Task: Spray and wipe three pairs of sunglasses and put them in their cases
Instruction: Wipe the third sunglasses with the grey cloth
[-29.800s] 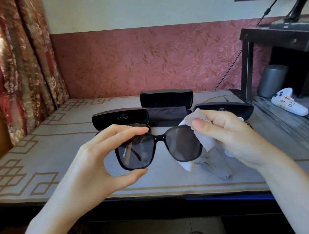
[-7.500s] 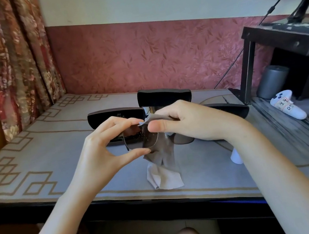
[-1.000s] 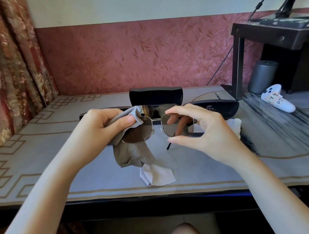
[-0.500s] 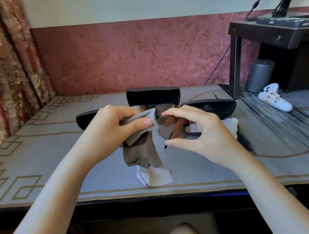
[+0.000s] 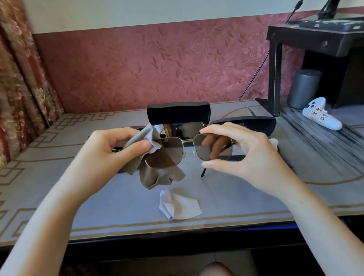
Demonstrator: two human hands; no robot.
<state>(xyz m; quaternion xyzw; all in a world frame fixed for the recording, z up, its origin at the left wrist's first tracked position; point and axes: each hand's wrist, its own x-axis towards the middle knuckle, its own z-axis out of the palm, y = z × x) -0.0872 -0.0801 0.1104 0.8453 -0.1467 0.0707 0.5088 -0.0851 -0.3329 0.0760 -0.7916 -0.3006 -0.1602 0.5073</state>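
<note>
Sunglasses (image 5: 164, 156) aloft over the tabletop (image 5: 246, 194), long axis left to right between the hands, right hand (image 5: 248, 150) in a pinch grip on its near lens rim, left hand (image 5: 109, 154) in a pinch grip on the cloth (image 5: 156, 174) at the other lens.

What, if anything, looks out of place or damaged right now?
Nothing looks damaged or spilled. The sunglasses are held level: right hand pinches one lens rim, left hand pinches a brown cloth at the other. Only a pale cloth lies crumpled on the mat.
</note>
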